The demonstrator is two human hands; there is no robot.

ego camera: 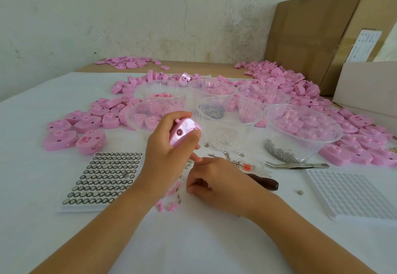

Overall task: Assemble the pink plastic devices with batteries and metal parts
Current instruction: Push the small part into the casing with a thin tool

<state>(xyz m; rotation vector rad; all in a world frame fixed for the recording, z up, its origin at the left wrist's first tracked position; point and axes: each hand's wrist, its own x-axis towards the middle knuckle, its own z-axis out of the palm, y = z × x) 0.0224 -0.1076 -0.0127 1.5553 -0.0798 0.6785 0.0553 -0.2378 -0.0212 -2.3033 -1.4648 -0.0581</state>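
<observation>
Pink device point(185, 132) clasped within left grip point(165, 146).

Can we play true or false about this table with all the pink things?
1. The left hand holds a pink device. True.
2. The battery tray lies to the right of both hands. False: it lies to their left.
3. The right hand holds the tweezers. False: the tweezers lie on the table, to the right of that hand.
4. Clear bowls stand behind the hands. True.
</observation>
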